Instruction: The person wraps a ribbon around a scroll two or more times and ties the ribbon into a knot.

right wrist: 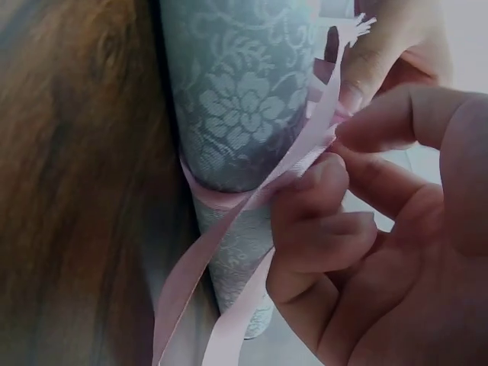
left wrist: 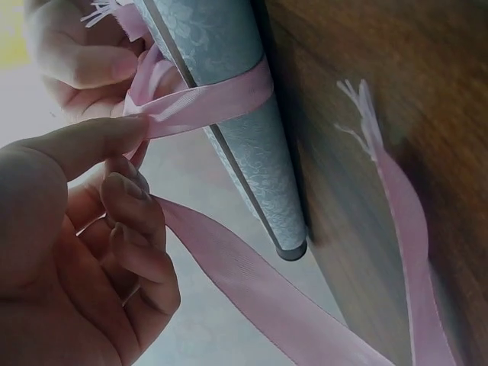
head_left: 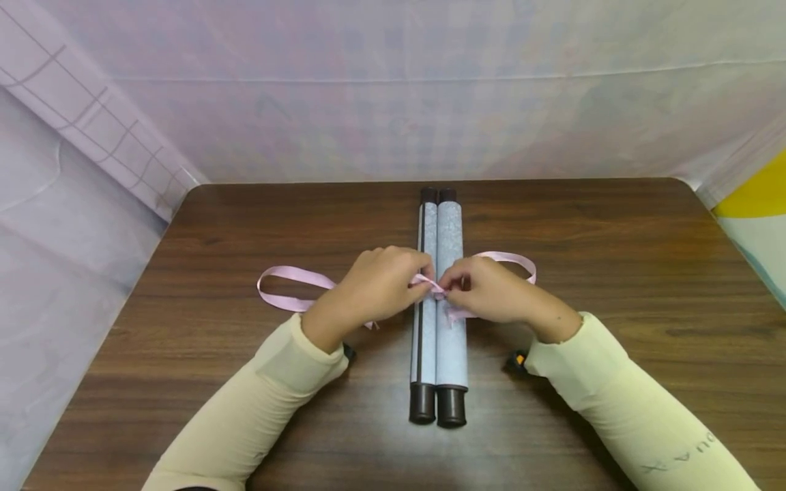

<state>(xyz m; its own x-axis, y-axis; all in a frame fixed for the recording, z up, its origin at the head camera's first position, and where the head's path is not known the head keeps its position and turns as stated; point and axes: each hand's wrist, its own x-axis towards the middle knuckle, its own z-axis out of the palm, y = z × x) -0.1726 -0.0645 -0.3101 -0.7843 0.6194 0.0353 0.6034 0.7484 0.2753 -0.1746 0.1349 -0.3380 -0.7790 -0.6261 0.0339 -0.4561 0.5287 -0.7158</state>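
A scroll [head_left: 451,354] covered in pale blue floral cloth lies rolled from both ends into two parallel rolls with dark brown end caps. Around its middle passes a pink ribbon [left wrist: 206,107], drawn together on top between the hands. My left hand [head_left: 381,283] pinches the ribbon between thumb and fingers over the left roll. Opposite it, my right hand [head_left: 491,290] pinches the ribbon over the right roll, fingertips close to the left ones. In the right wrist view, a frayed ribbon end [right wrist: 351,30] sticks up beside the fingers. Fingers partly hide the crossing of the ribbon.
Ribbon loops spread over the brown wooden table [head_left: 215,375] on both sides of the scroll. A small dark object with an orange patch [head_left: 520,358] shows by the right cuff. Behind the table's far edge hangs a pale patterned curtain [head_left: 399,102].
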